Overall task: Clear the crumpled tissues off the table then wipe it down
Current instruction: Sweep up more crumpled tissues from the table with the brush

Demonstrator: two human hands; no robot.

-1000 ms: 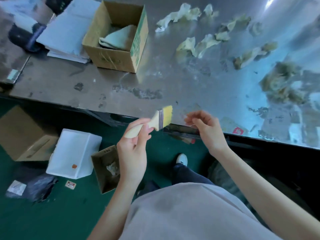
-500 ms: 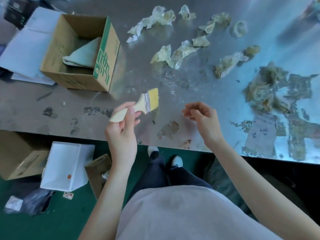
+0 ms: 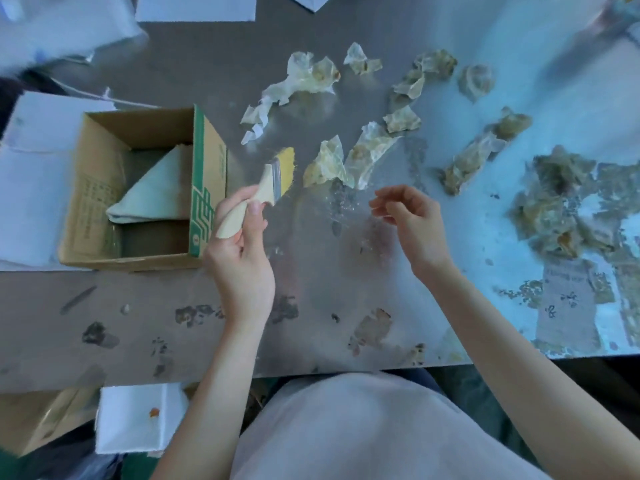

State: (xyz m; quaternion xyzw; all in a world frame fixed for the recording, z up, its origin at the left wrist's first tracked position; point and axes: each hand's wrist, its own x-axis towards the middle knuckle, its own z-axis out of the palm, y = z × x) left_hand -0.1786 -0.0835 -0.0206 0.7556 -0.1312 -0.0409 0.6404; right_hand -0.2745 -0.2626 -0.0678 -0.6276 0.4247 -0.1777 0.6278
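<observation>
Several crumpled tissues (image 3: 349, 161) lie scattered over the far half of the grey metal table (image 3: 311, 278), with a darker soiled heap of tissues (image 3: 557, 206) at the right. My left hand (image 3: 239, 251) is shut on the pale handle of a paint brush (image 3: 273, 178), whose yellow bristles point up and right, just left of the nearest tissue. Just below the tissues my right hand (image 3: 412, 220) hovers over the table, fingers loosely curled and holding nothing.
An open cardboard box (image 3: 104, 188) with a folded pale cloth (image 3: 156, 195) inside stands at the left beside my left hand. White papers (image 3: 31, 202) lie beyond and beside the box. Stuck paper scraps (image 3: 564, 306) mark the right of the table. A white bin (image 3: 138, 417) stands on the floor.
Both hands have moved forward from the table's front edge to over its middle. The brush has risen toward the nearest tissues, and the view has shifted forward over the table.
</observation>
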